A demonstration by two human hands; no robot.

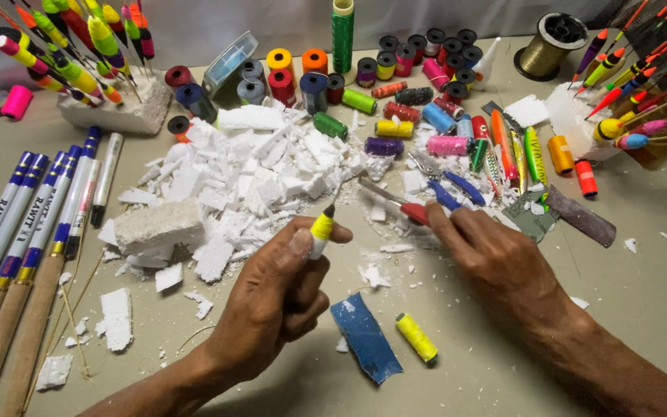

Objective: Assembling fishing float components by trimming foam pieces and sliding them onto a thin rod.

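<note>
White foam scraps point(264, 166) heaped at centre of the beige worktop point(503, 363), chunks and crumbs spreading toward both hands.

Left hand point(272, 297): clenched around a small fishing float point(322, 228), yellow body with dark tip, pinched between thumb and fingers, tip pointing up and away. Float held just above the worktop, near the front edge of the foam heap.

Right hand point(496, 259): fingers curled down on the red handle of a small knife point(395, 201), blade lying toward the foam heap. Whether the handle is fully gripped or only touched, cannot tell.

Between the wrists: a blue sandpaper scrap point(364, 336) flat on the worktop, a yellow thread spool point(417, 338) just beside it on its side.

Far side: many coloured thread spools point(395, 85), upright and toppled. Blue-handled pliers point(453, 189) just beyond the right fingers. Painted lures point(515, 150) lying near them.

Left edge: rods with cork grips point(9, 255) laid side by side. Foam block point(113, 108) at upper left, stuck with bright finished floats; another such block point(573, 116) at upper right.
</note>
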